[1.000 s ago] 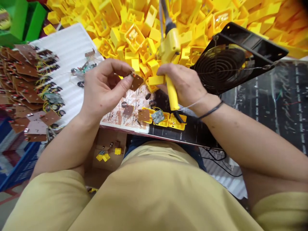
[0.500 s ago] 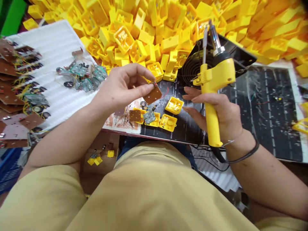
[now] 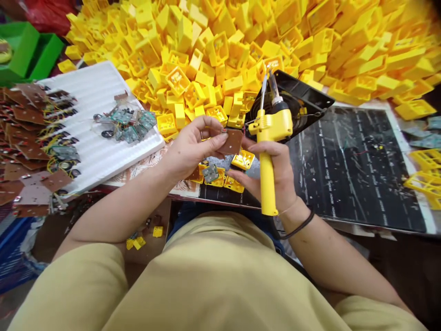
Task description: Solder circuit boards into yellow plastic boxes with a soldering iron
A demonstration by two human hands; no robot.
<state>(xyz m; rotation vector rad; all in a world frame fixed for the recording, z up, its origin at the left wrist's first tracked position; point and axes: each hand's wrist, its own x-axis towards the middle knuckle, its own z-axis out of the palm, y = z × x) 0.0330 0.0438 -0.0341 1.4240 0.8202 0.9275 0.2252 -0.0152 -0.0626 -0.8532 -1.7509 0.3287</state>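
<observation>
Between thumb and fingers, my left hand (image 3: pixel 203 142) pinches a brown circuit board (image 3: pixel 231 141) by its left side. My right hand (image 3: pixel 275 168) is wrapped around a yellow soldering gun (image 3: pixel 268 133), whose metal tip and feed tube point away from me. The right fingertips are close to the board's right edge; I cannot tell whether they touch it. Below the board, an open yellow plastic case (image 3: pixel 243 159) sits on the bench. Nearer to me, a small green circuit board (image 3: pixel 210 173) lies over other yellow case parts (image 3: pixel 234 183).
A heap of yellow cases (image 3: pixel 220 50) fills the back. On the left, a white foam sheet (image 3: pixel 99 82) carries green boards (image 3: pixel 127 119) and wired parts, beside stacked brown boards (image 3: pixel 27 133). A black fan (image 3: pixel 303 101) stands behind the soldering gun. A black mat (image 3: pixel 344 170) covers the right side.
The right hand has moved left with the soldering gun, up to the brown board. The board has been turned more level in my left hand. The camera view has shifted too.
</observation>
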